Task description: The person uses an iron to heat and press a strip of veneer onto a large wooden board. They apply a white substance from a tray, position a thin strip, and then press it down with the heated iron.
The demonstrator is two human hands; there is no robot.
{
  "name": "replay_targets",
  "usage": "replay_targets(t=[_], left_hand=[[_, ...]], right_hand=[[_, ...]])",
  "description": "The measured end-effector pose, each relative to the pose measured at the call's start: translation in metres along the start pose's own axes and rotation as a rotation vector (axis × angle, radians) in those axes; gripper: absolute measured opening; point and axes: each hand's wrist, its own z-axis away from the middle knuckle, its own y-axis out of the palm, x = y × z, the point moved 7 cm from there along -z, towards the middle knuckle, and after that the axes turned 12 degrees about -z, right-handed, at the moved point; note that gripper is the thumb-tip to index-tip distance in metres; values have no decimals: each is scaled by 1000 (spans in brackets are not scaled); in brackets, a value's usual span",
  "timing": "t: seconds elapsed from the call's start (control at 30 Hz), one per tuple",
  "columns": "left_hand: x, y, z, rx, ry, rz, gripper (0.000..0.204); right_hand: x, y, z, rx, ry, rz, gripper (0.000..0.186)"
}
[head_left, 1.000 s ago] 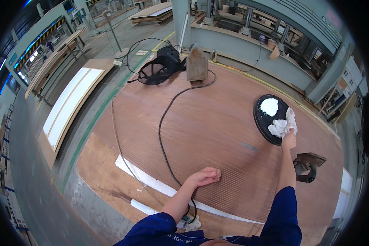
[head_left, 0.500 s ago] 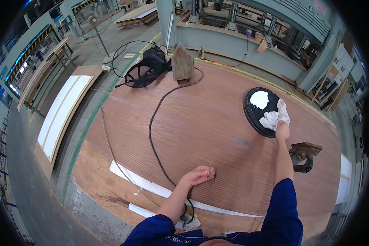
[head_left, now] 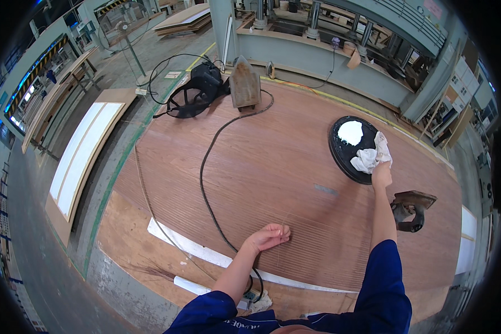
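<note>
Right hand (head_left: pixel 382 176): fingertips lost in white cloth (head_left: pixel 382 147)
Black disc (head_left: pixel 342 154): part covered by cloth
White patch (head_left: pixel 350 133): powder or paste, can't tell
Left hand (head_left: pixel 270 236): thin strand beside it, too fine to trace
Black cable (head_left: pixel 204 178): partly behind left forearm (head_left: pixel 238 273)
Grey press (head_left: pixel 395 22): top cut off
Blue shape, far left (head_left: pixel 51 76): too small
</note>
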Motion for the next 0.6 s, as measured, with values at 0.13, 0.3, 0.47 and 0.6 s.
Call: replay_targets(t=[0.13,0.3,0.47,0.6], left_hand=[[-2,-1,3,-14,2,13,22],[-2,0,2,3,9,9,23],[-4,6,-2,-12,19,-50,23],[2,-3,0,21,46,20,21]], right_hand=[[6,4,7,-5,8,-19,35],[-7,9,4,-8,-67,-52,35],[-39,7,-7,-70,19,-25,23],[-27,7,0,-122,-21,-89,25]])
